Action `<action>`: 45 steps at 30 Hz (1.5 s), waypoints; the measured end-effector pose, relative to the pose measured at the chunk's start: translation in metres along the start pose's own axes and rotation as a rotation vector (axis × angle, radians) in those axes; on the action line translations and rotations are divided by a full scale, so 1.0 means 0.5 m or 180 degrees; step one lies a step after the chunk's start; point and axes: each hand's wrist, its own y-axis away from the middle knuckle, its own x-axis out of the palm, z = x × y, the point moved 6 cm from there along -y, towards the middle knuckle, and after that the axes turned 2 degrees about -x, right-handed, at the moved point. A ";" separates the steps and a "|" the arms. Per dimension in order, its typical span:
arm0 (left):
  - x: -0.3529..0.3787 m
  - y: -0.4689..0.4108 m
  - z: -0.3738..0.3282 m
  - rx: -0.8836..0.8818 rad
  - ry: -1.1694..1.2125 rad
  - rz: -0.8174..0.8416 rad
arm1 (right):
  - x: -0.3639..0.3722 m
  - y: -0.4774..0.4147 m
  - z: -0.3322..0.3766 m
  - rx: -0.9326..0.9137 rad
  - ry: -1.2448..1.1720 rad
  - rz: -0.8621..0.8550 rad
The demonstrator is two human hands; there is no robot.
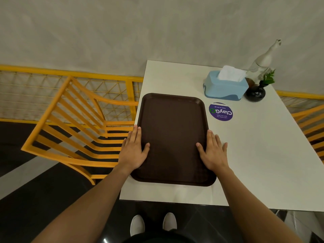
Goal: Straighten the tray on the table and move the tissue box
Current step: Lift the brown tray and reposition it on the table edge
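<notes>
A dark brown tray (172,135) lies on the white table (254,155), along its left edge, long side running away from me. My left hand (134,149) rests on the tray's left rim with the thumb inside the tray. On the right rim lies my right hand (213,152), thumb on the tray and fingers spread onto the table. Both hands press flat rather than curl around the rim. A light blue tissue box (225,88) with a white tissue sticking up stands beyond the tray's far right corner, apart from it.
A small black vase with green leaves (256,92) and a clear glass bottle (263,62) stand right of the tissue box by the wall. A round purple sticker (220,111) is on the table. A yellow chair (78,127) stands left; another is at the right edge.
</notes>
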 end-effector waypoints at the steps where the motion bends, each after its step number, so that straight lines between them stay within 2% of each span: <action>1: 0.000 -0.001 -0.001 0.0002 0.0011 0.0003 | -0.001 -0.001 0.000 0.0007 -0.0001 0.0006; 30: -0.004 -0.016 -0.026 -0.0013 0.0159 0.0092 | 0.003 -0.021 -0.032 0.0199 -0.0166 0.0129; 34: -0.014 -0.019 -0.025 0.0117 0.0431 0.0249 | -0.023 -0.007 -0.050 0.0420 -0.0582 -0.0111; 39: -0.055 -0.007 -0.006 0.0271 0.0675 0.0058 | -0.073 0.026 -0.079 0.0569 -0.1271 -0.0555; 45: -0.087 -0.046 -0.123 0.0415 0.1045 -0.0111 | -0.138 -0.014 -0.147 0.0576 -0.1526 -0.0749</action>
